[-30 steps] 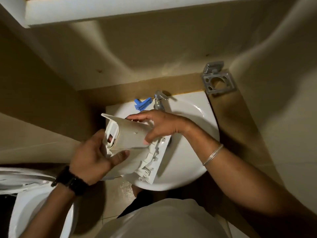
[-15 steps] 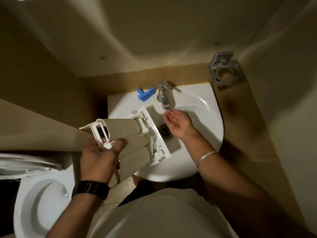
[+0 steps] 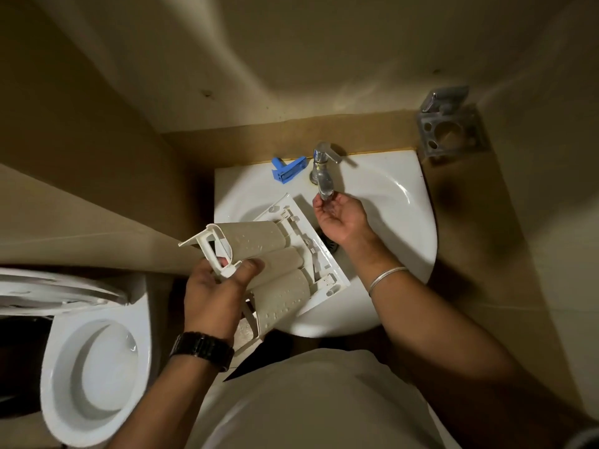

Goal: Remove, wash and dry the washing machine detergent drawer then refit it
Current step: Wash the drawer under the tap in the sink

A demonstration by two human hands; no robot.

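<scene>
White sink (image 3: 402,202) holds detergent drawer (image 3: 275,254), apparently wet, left hand (image 3: 214,293) gripping.

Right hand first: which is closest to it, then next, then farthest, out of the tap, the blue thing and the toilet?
From the right hand:
1. Tap, just above its fingertips.
2. Blue thing, on the sink's back edge, left of the tap.
3. Toilet, far left, on the floor.

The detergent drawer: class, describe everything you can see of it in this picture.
The detergent drawer is off-white plastic, held underside up: three rounded, beige-tinted compartment bottoms lie side by side, beaded with water drops. Its flat white front panel, with clips and ribs, tilts down into the white sink. The left hand grips its rear frame end, thumb over the edge. The right hand is apart from it, cupped under the tap.
</scene>
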